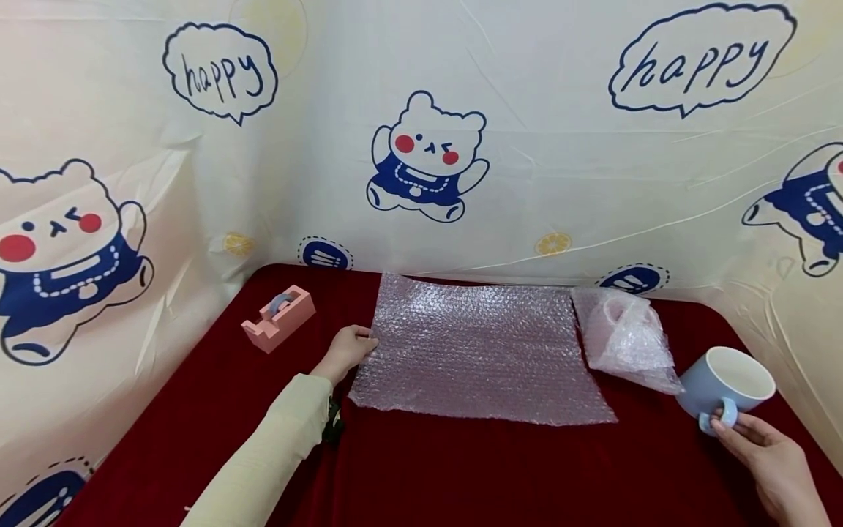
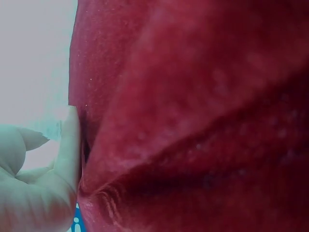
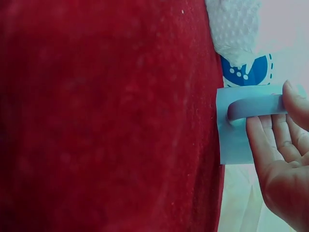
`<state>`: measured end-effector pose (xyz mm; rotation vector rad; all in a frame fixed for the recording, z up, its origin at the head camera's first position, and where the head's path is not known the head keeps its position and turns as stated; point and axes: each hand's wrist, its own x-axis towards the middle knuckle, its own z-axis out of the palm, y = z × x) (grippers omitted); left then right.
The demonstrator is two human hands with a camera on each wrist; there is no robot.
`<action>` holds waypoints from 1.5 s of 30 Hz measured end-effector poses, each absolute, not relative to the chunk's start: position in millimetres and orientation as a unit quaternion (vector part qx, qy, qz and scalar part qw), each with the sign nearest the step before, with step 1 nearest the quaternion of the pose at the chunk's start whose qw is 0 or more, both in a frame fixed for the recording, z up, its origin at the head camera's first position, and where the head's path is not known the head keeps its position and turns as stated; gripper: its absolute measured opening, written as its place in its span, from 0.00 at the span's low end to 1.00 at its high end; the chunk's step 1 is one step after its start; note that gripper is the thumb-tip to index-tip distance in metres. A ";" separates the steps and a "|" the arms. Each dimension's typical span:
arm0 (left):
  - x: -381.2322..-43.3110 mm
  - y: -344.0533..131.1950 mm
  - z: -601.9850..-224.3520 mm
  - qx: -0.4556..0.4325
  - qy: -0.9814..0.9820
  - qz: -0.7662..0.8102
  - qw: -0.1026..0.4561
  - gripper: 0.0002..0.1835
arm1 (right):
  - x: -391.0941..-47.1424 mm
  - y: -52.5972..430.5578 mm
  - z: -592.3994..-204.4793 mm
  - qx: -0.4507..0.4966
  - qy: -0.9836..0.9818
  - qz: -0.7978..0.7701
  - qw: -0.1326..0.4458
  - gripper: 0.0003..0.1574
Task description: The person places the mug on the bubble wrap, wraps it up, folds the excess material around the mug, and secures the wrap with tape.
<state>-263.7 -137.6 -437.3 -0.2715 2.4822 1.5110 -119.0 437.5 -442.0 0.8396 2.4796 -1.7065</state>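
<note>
Two hands are at work over a red cloth (image 1: 474, 468); take a clock dial centred on the bubble sheet (image 1: 481, 351), twelve at the far side. The sheet lies flat, its ragged near edge towards six. At nine o'clock the left hand (image 1: 347, 348) touches the sheet's edge with its fingers extended; the left wrist view shows thumb and finger parted, with a gap between them. A pale sleeve (image 1: 283, 424) runs from that hand towards seven.

Between three and four o'clock is the blue mug (image 1: 706, 386), mouth upward, white inside. Its handle (image 1: 728, 412) points towards six, and the right hand (image 1: 767, 454) pinches it, thumb on one side and fingers on the other. I cannot tell whether the mug bears on the cloth.

At three o'clock, between sheet and mug, sits a bundle (image 1: 632, 340): something pink in bubble wrap, one corner reaching to the mug's side. Between nine and ten stands a pink dispenser (image 1: 293, 320) with a bluish roll (image 1: 282, 301) in it. Beyond, at twelve, hangs a white curtain (image 1: 527, 183) printed with bears.
</note>
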 end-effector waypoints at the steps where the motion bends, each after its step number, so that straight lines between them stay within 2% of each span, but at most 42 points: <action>1: -263.6 -137.9 -437.9 -0.093 0.844 0.516 0.113 0.22 | -119.3 436.9 -441.6 0.265 0.797 -0.542 0.007 0.10; 7: -263.2 -138.9 -441.3 -0.092 0.842 0.517 0.121 0.22 | -118.9 430.9 -442.1 0.234 0.828 -0.509 -0.013 0.13; 11: -263.2 -138.2 -442.4 -0.091 0.844 0.515 0.120 0.22 | -120.2 426.8 -442.6 0.235 0.839 -0.491 -0.018 0.04; 14: -263.5 -137.5 -442.8 -0.089 0.844 0.515 0.120 0.22 | -121.6 423.8 -442.8 0.241 0.842 -0.482 -0.030 0.12; 15: -263.6 -137.3 -442.8 -0.090 0.844 0.515 0.119 0.22 | -121.8 422.9 -443.1 0.244 0.840 -0.483 -0.036 0.12; 18: -263.4 -137.3 -442.2 -0.090 0.844 0.516 0.116 0.21 | -121.0 419.4 -443.0 0.251 0.826 -0.500 -0.063 0.05; 23: -263.1 -136.8 -441.1 -0.091 0.843 0.518 0.110 0.21 | -117.8 413.4 -443.1 0.257 0.798 -0.534 -0.112 0.19; 30: -262.6 -136.9 -439.9 -0.087 0.840 0.524 0.109 0.22 | -114.4 403.2 -438.7 0.296 0.782 -0.525 -0.159 0.23; 36: -263.6 -135.7 -440.4 -0.090 0.837 0.528 0.110 0.22 | -110.5 391.8 -429.5 0.332 0.777 -0.500 -0.188 0.18; 42: -262.9 -135.7 -439.6 -0.085 0.836 0.531 0.112 0.22 | -103.9 369.6 -407.8 0.319 0.809 -0.448 -0.205 0.09; 45: -262.2 -136.1 -438.9 -0.083 0.839 0.527 0.111 0.22 | -102.2 357.9 -397.6 0.305 0.822 -0.432 -0.209 0.09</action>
